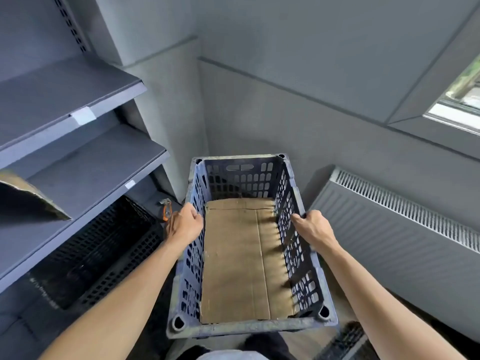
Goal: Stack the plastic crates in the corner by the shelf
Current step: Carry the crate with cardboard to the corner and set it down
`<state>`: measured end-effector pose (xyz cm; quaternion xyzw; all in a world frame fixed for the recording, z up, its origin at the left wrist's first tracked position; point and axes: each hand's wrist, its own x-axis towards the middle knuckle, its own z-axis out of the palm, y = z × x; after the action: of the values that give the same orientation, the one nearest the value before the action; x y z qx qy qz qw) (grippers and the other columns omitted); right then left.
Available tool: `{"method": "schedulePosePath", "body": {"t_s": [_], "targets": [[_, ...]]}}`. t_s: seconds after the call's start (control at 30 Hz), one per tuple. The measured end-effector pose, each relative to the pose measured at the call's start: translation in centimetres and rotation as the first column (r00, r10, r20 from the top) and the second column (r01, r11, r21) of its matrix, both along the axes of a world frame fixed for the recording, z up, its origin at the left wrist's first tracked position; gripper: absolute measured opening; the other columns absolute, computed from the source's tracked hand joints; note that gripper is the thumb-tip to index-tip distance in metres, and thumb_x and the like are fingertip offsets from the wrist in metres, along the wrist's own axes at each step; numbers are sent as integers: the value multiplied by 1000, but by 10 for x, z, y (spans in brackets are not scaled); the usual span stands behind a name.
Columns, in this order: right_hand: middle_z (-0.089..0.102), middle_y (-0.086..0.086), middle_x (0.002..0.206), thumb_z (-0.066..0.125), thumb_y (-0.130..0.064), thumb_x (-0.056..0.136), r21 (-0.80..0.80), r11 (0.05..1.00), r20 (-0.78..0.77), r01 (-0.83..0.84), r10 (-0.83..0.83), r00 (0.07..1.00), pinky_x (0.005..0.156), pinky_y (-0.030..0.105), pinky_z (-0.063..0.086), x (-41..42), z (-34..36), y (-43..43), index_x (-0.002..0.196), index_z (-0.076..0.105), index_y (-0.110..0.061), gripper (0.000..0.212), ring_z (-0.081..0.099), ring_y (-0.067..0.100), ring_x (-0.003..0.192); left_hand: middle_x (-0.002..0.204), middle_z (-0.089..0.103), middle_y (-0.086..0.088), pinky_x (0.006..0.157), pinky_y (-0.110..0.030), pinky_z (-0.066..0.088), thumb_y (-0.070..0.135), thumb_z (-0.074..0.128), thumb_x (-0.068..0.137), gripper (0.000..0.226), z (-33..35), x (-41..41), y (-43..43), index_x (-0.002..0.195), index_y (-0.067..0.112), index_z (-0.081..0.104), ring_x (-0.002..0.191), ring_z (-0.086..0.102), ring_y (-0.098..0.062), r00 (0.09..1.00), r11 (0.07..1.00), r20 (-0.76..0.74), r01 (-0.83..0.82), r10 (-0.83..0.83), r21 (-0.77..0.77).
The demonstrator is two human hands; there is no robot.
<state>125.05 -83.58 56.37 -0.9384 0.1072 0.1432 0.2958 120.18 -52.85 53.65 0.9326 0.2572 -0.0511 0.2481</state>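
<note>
I'm carrying 1 blue crate toward the corner beside the shelf. My left hand and right hand have fingers curled over its long rims. Next, I'd judge: lower it squarely. It's slotted, scuffed, lined with cardboard.

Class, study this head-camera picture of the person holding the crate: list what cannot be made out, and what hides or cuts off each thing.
1. What is under the blue crate: hidden by its cardboard liner and walls.
2. Left hand and right hand fingertips: curled over the rims.
3. Black crate: partly under the shelf, contents too dark.
4. Small orange item beside it: too small to identify.
5. Dark object, bottom right: cut off by the frame.
</note>
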Motion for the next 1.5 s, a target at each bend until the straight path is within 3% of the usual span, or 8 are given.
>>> {"method": "schedulePosePath", "body": {"t_s": [0.23,0.4,0.57,0.83,1.03,1.27,1.37,1.5], "targets": [[54,6,56,53,-33,79,43,991,-7,-123,124,992,50,29,37,93,-2,-22,57,42,-12,33,48,25,50,82,61,2,68,-35,50,30,49,94,13,-3,38,-29,83,22,49,76,59,-26,992,992,13,-129,129,6],[66,21,89,49,-45,72,27,986,-46,-163,164,985,61,30,40,150,-13,-17,69,45,-14,32,58,31,72,82,62,2,70,-36,49,30,49,93,14,-1,73,-36,82,22,50,78,59,-27,985,985,9,-172,172,6],[62,23,104,51,-48,78,0,978,-72,-208,207,976,74,36,44,196,-26,1,88,50,-10,39,58,39,92,83,62,6,62,-31,43,34,49,93,15,-16,102,-25,80,25,48,77,59,-23,976,976,-38,-218,217,-26],[65,21,93,47,-54,69,-57,961,-118,-272,264,957,62,32,41,267,-48,45,77,48,-12,42,53,31,72,83,63,1,62,-32,46,33,49,97,16,-59,161,6,85,22,51,76,60,-23,962,965,-152,-243,227,-98],[64,16,97,45,-60,65,-114,951,-163,-286,266,950,79,44,55,311,-70,76,98,60,-15,58,62,39,88,83,63,2,63,-31,46,37,49,97,16,-85,193,22,88,25,54,78,62,-23,942,955,-269,-249,200,-162],[67,13,95,53,-42,78,-106,919,-211,-381,353,911,79,45,55,346,-93,98,104,61,-27,32,62,37,88,89,65,0,76,-37,55,37,53,96,15,-121,209,28,90,23,56,81,64,-23,924,914,-326,-296,200,-277],[69,13,95,50,-43,74,-100,914,-240,-393,361,901,79,45,55,362,-108,101,104,62,-22,38,62,37,91,100,66,3,83,-37,54,39,56,95,17,-134,212,28,90,23,58,91,63,-21,916,877,-325,-343,234,-335],[69,15,98,49,-38,77,-141,888,-284,-437,386,877,79,43,55,394,-147,102,108,60,-12,42,63,38,92,101,66,5,68,-28,46,44,55,95,22,-155,224,22,100,23,60,87,63,-19,898,868,-358,-376,255,-325]]}}
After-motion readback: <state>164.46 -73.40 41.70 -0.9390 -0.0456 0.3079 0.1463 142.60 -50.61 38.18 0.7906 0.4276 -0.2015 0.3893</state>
